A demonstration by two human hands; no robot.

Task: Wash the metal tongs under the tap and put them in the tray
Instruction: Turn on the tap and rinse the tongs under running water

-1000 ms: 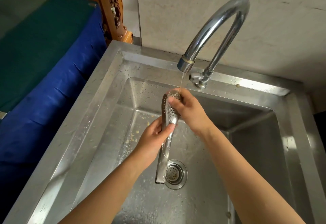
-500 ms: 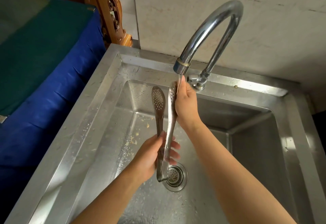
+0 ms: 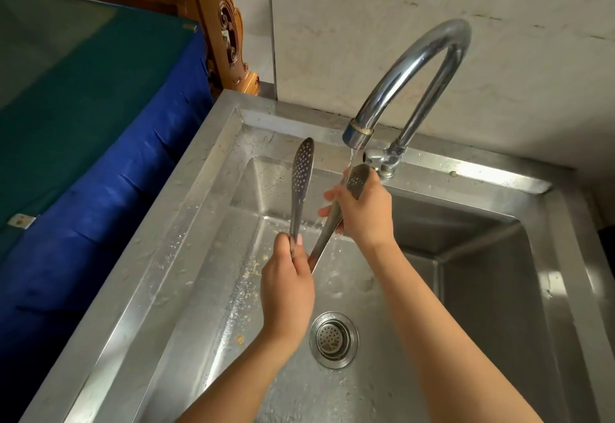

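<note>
The metal tongs (image 3: pixel 302 176) stand upright over the steel sink (image 3: pixel 199 209), their two perforated arms spread apart in a V. My left hand (image 3: pixel 288 289) grips the hinge end low down. My right hand (image 3: pixel 361 213) wraps around the right arm, whose perforated tip sits in the thin stream of water from the curved chrome tap (image 3: pixel 412 76). The left arm sticks up free, outside the water. No tray is in view.
The drain strainer (image 3: pixel 333 339) lies in the basin floor below my hands, with food crumbs (image 3: pixel 253 269) scattered to its left. A blue and green covered surface (image 3: pixel 83 123) borders the sink on the left, carved wood (image 3: pixel 229 29) behind it. A plain wall stands behind the tap.
The tongs' arms have spread wider apart. My right hand has slid down the right arm, leaving its tip under the stream. My left hand has closed tighter on the hinge end.
</note>
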